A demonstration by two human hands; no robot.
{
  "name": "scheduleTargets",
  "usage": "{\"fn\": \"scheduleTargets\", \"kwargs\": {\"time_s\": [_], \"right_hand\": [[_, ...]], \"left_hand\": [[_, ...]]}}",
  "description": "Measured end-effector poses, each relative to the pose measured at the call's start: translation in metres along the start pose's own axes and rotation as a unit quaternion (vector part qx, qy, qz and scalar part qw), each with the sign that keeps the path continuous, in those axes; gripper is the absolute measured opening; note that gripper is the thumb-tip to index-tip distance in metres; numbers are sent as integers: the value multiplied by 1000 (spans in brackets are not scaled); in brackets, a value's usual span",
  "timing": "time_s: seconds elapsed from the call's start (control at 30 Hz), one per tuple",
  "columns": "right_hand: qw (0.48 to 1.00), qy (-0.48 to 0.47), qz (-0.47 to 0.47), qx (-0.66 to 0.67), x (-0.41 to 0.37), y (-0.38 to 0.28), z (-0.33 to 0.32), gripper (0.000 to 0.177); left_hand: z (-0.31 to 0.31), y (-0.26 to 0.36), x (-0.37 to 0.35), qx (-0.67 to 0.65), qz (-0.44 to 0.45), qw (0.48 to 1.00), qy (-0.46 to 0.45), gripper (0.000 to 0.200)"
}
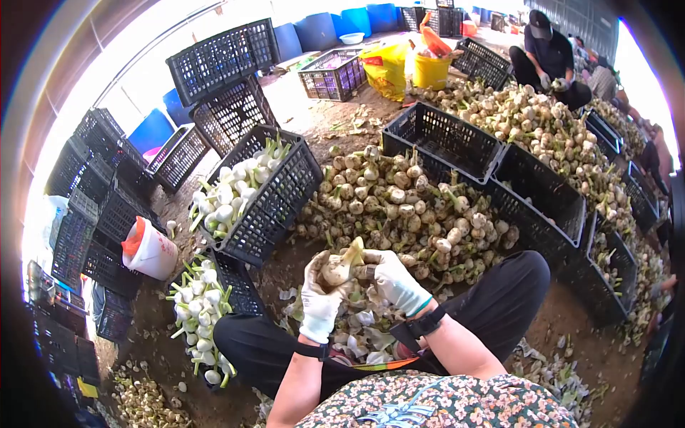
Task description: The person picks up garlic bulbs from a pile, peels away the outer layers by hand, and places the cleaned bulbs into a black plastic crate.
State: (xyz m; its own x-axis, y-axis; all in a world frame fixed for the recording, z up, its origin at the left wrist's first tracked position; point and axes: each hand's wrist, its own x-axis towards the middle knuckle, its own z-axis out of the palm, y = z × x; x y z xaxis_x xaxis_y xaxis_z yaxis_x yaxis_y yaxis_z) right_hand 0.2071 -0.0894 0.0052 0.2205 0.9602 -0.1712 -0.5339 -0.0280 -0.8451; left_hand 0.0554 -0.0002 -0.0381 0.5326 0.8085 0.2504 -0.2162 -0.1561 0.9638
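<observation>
A garlic bulb with a short pale stalk is held up between both hands above my lap. My left hand, in a white glove with dirty fingers, is wrapped round the bulb. My right hand, gloved the same way, has its fingers closed at the stalk side; whether it holds a tool is too small to tell. Beyond the hands lies a large heap of unpeeled garlic. Loose peels cover the ground between my legs. Cleaned white bulbs fill a tilted black crate, and more lie in another.
Empty black crates stand behind the heap. A white bucket with an orange lining sits at left, near stacked crates. Yellow bags and a seated person are farther back, beside another garlic heap.
</observation>
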Motion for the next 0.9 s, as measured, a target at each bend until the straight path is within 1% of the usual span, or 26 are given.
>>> {"fn": "scheduleTargets", "kwargs": {"time_s": [0.03, 0.07, 0.1, 0.17, 0.2, 0.23, 0.3, 0.33, 0.37, 0.4, 0.43, 0.47, 0.5, 0.57, 0.6, 0.63, 0.67, 0.7, 0.73, 0.77, 0.8, 0.83, 0.87, 0.9], "right_hand": [[999, -2, -10, -42, -1, 0, -3, 29], [993, -27, -83, -75, 8, 14, -13, 27], [993, -26, -83, -74, 15, 24, -24, 27], [966, -51, -205, -146, 19, 31, -37, 30], [934, -73, -251, -244, 19, 27, -41, 30], [934, -71, -251, -243, 16, 27, -42, 30], [951, -47, -129, -278, 8, 18, -33, 28], [971, -16, -86, -221, 6, 20, -28, 28], [972, -13, -84, -220, 2, 20, -22, 28], [974, 16, -71, -213, -1, 19, -16, 28], [976, 45, -58, -207, -3, 20, -13, 27], [979, 44, -59, -188, 0, 24, -14, 26], [979, 46, -60, -188, -1, 22, -15, 26], [987, -2, -92, -130, -5, 17, -13, 25], [992, 6, -78, -96, -5, 18, -10, 24], [992, 8, -78, -94, -4, 22, -11, 24], [989, 30, -89, -112, -1, 28, -15, 24], [985, 51, -101, -130, 2, 32, -18, 24], [958, 58, -111, -258, 6, 38, -22, 24], [958, 60, -110, -257, 4, 34, -19, 24], [985, 60, -44, -157, 0, 26, -15, 21], [996, 61, 21, -56, -2, 22, -12, 19], [994, 56, -3, 91, 4, 37, -21, 14], [969, 88, -54, 225, 10, 45, -19, 18]], "left_hand": [[0, 6, -3, -110, -50, 993, -2, 73], [2, 14, -5, -218, -100, 971, -4, 70], [2, 18, -6, -218, -101, 971, -4, 70], [0, 22, -7, -354, -188, 916, -29, 60], [-2, 14, -7, -339, -215, 915, -33, 55], [-2, 11, -10, -338, -217, 915, -34, 55], [2, 10, -12, -371, -244, 896, -12, 56], [4, 9, -16, -300, -185, 935, -46, 60], [7, 5, -18, -300, -189, 934, -47, 60], [11, 0, -20, -185, -141, 972, -18, 61], [13, -4, -21, -67, -90, 994, 11, 61], [16, 21, -20, -98, -156, 983, 22, 58], [13, 27, -16, -225, -226, 947, 44, 58], [-6, 28, -7, -324, -266, 904, -83, 58], [0, 29, -8, -323, -267, 904, -84, 58], [10, 30, -10, -216, -215, 952, -21, 57], [18, 35, -10, -105, -157, 981, 44, 56], [14, 11, -8, 23, -27, 998, 44, 52], [5, -8, -14, 34, -38, 998, 36, 52], [1, -12, -18, 44, -52, 997, 27, 53], [3, 3, -19, -24, -105, 994, 21, 58], [5, 18, -18, -93, -157, 983, 12, 63], [3, 19, -15, -163, -141, 976, 8, 63], [-2, 24, -13, -209, -136, 968, -33, 64]]}}
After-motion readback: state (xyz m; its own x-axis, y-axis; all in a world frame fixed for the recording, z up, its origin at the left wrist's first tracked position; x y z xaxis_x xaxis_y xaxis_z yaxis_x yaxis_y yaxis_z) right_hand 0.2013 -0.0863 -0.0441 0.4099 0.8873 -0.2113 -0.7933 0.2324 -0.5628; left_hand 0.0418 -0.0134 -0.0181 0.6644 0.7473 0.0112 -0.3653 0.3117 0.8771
